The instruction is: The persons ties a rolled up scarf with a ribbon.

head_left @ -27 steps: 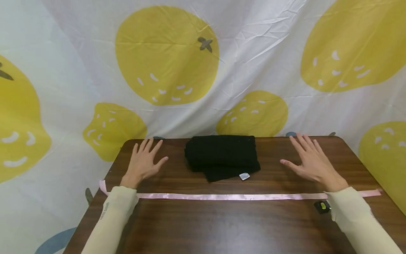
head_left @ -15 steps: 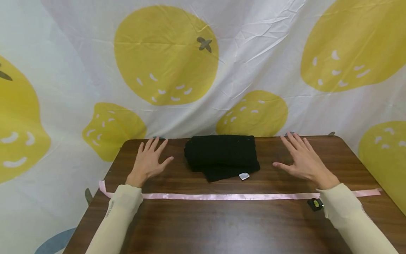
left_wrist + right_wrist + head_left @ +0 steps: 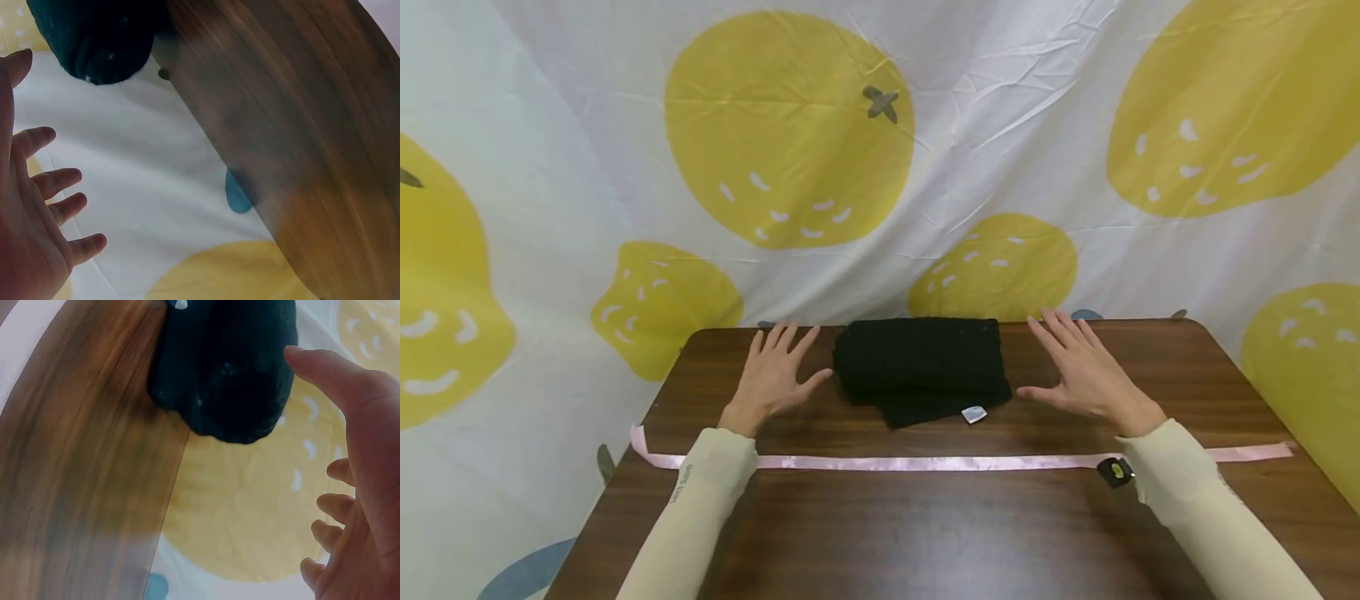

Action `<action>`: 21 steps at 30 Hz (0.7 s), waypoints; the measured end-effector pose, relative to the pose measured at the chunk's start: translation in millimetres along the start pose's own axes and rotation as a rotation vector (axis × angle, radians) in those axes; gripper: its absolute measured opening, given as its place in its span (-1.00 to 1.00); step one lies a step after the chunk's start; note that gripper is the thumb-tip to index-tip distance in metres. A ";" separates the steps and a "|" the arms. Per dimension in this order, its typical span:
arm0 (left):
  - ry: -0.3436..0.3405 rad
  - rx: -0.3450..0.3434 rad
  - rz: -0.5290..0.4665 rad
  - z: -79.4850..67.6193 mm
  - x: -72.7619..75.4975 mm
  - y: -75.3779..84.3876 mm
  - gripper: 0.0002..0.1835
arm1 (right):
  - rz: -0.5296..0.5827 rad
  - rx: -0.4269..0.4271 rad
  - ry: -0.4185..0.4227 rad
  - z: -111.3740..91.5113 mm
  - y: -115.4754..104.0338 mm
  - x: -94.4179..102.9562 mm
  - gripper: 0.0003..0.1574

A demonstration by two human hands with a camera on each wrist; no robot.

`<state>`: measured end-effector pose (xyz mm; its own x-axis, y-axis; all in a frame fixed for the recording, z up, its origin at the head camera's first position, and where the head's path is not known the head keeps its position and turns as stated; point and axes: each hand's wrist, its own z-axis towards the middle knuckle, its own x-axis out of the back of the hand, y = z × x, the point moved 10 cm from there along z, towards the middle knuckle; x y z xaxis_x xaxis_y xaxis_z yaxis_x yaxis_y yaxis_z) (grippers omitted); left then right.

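A rolled black cloth lies near the back edge of the table, one flap with a small white tag sticking out at its front. To its left my left hand is held with fingers spread, the thumb tip close to the cloth's end. On the other side my right hand is spread as well, its thumb near the right end. Both wrist views show the cloth apart from the left fingers, and the right thumb overlapping the cloth's outline; whether it touches cannot be told.
A pink ribbon runs across the brown wooden table in front of the cloth, passing below both forearms. A small black device is at the right sleeve. A white curtain with yellow fruit hangs right behind the table.
Both hands have moved inward, the left one rightward and the right one leftward, closer to the ends of the cloth. The cloth and ribbon have stayed in place.
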<state>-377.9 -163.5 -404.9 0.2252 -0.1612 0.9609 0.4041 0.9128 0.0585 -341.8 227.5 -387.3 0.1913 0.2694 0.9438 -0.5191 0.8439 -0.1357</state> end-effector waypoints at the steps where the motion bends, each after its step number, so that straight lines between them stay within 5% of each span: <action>1: 0.003 -0.006 0.001 0.9 -0.2 2.2 -0.17 | 0.004 0.005 -0.005 1.9 -2.1 -1.1 0.33; 21: -0.047 -0.055 0.003 19.7 -9.8 37.5 -0.15 | 0.031 0.071 -0.070 27.9 -32.4 -9.8 0.34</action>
<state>-382.4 -120.3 -406.8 0.1856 -0.1394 0.9727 0.4517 0.8912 0.0415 -350.1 184.6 -383.7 0.1167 0.2600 0.9585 -0.5820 0.8000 -0.1461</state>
